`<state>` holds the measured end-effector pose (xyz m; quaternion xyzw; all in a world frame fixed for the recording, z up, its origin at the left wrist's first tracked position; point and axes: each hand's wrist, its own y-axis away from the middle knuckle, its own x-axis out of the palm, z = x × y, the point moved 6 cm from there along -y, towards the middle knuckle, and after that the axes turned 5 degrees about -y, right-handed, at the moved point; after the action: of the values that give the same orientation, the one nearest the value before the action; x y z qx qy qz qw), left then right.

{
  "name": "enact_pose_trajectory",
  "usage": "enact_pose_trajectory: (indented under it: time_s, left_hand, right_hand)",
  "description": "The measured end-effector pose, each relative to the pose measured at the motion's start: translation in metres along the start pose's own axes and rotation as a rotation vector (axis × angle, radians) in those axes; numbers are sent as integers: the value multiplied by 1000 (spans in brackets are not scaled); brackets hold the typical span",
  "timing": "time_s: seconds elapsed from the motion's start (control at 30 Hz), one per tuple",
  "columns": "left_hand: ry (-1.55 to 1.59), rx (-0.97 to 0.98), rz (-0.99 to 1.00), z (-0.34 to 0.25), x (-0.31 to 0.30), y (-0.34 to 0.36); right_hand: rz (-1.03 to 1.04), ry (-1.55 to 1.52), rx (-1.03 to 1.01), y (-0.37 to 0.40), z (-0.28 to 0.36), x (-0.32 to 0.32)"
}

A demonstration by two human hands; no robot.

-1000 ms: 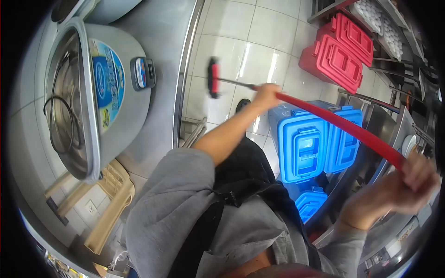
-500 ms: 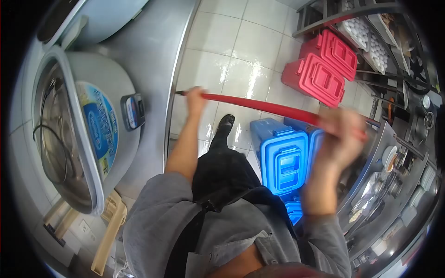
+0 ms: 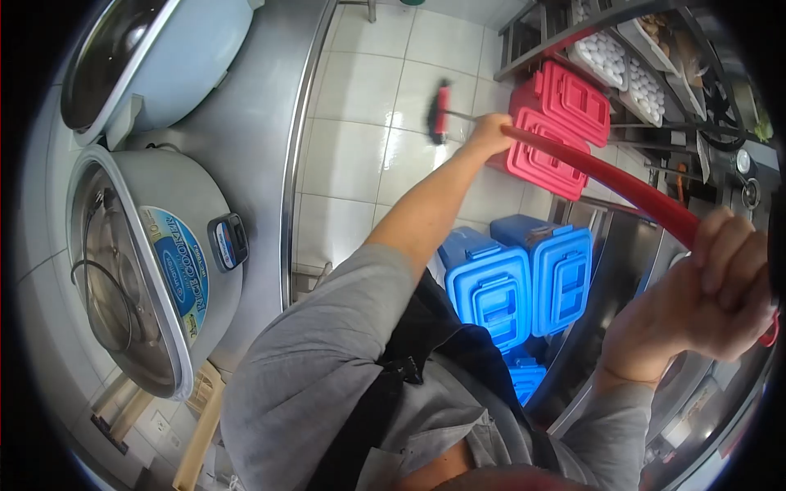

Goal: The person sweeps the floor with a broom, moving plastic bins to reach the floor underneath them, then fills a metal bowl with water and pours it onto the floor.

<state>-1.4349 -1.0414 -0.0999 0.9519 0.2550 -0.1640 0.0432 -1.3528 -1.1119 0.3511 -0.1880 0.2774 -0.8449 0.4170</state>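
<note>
Broom point(image 3: 634, 187) is running across the head view, its red handle point(image 3: 589, 161) slanting from the right side up toward the middle, and its blurred head point(image 3: 442, 113) is hovering over or touching the white tiled floor point(image 3: 348, 168); which of the two, the blur is not letting me tell. The left grip point(image 3: 491, 133) is clenching the shaft point(image 3: 461, 117) where the red part is ending, with the forearm reaching out straight. The right grip point(image 3: 711, 286) is closing around the upper end of the handle, fingers curling over it, while a small red loop point(image 3: 770, 331) is showing just beside that grip.

Below the handle, blue lidded bins point(image 3: 490, 301) are standing close together on the floor, and pink-red lidded bins point(image 3: 547, 155) are sitting farther off, near the left grip, partly lying behind it and the handle. Beyond them, a metal rack point(image 3: 524, 45) is holding trays of white eggs point(image 3: 604, 59). On the left, a steel desk point(image 3: 258, 139) is carrying a large rice cooker point(image 3: 214, 184), a dark cord point(image 3: 105, 270) looping across its lid point(image 3: 135, 319); a second, pale blue-grey vessel point(image 3: 192, 69) is standing beside it.
</note>
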Motion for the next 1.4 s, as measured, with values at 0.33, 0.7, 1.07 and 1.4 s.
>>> enact_pose_trajectory:
  time_s: [0.33,0.7,1.07,1.4]
  left_hand:
    - [-196,282,-58,-83,-42,10]
    - [-901,-450,86,264,-235,-28]
    - [6,247,131,-6,-10,-353]
    - [-559,-13,43,114,-150,-287]
  right_hand:
    - [-29,-79,-186,-24,68,-160]
    - [-670,-199,720,31,-324,-99]
    - [-24,105,-94,-241,-177,-126]
    - [-825,200,124,-171,-266,-265]
